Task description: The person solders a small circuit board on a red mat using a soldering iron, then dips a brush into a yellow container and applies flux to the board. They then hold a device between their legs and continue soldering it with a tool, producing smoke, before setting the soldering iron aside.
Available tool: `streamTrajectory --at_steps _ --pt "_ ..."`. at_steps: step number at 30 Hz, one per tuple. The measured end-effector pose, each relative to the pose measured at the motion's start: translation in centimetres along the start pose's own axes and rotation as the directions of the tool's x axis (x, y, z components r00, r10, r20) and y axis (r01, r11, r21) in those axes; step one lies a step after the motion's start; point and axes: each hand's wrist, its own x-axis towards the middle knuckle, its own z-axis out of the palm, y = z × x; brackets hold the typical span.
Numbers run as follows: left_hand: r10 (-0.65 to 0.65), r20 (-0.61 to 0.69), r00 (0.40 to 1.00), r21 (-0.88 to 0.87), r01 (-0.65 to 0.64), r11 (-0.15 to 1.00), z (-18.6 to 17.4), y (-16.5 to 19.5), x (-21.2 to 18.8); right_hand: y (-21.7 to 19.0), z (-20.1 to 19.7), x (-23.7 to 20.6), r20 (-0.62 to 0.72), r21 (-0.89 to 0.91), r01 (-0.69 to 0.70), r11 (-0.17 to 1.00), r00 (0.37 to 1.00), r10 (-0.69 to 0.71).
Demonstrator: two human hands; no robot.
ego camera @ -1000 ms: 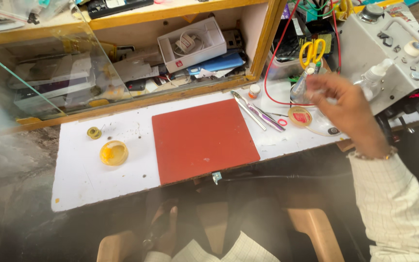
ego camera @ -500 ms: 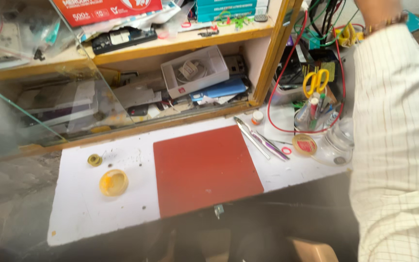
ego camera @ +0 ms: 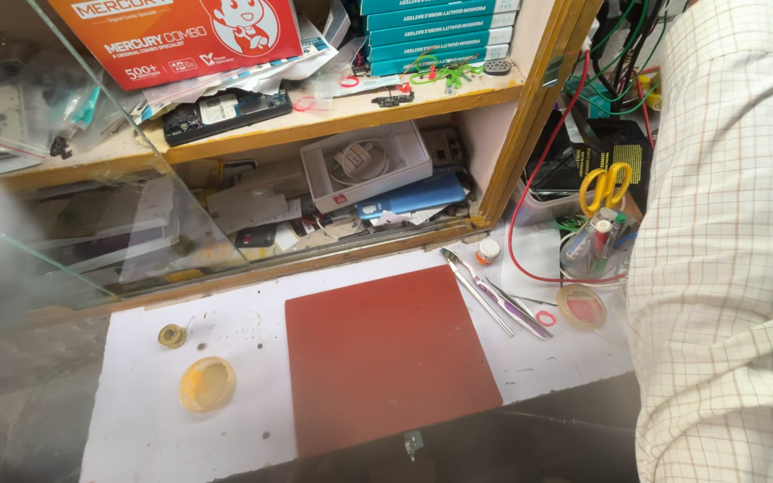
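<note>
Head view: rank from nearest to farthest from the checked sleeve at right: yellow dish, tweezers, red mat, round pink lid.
1. round pink lid, just beside the checked sleeve
2. tweezers, right of the mat
3. red mat, centre
4. yellow dish, far left
The hand itself is out of view.

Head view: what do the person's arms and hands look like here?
Only one arm shows, on the right side of the frame: a long cream-white shirt sleeve with a fine check of thin orange-brown and dark lines, loose and creased. No hand, cuff or wristwear is in view.
</note>
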Motion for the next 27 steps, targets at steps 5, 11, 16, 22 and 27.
streamTrajectory --at_steps 5,11,16,22,27 --pt "0.011 0.006 1.000 0.001 -0.011 1.000 -0.6 0.3 -0.4 3.7 0.4 -6.8 -0.142 0.077 0.066 0.995 0.988 -0.054" --pt "0.041 0.014 0.999 -0.005 -0.041 0.999 -0.5 -0.1 -0.7 5.2 -2.2 -8.7 -0.465 0.313 0.396 0.864 0.857 -0.224" --pt "0.057 0.016 0.998 -0.005 -0.057 0.998 -0.9 -0.6 -1.7 5.0 -3.5 -33.2 0.207 0.615 0.316 0.722 0.819 -0.535" --pt "0.061 0.017 0.998 0.027 -0.061 0.998 -1.5 1.7 -1.9 8.4 -1.6 -44.0 0.931 0.190 -0.064 0.980 0.328 -0.159" --pt "-0.041 0.006 0.999 0.084 0.040 0.996 -2.2 3.3 -2.4 7.5 0.5 -41.5 0.904 0.013 0.007 1.000 0.428 -0.015"
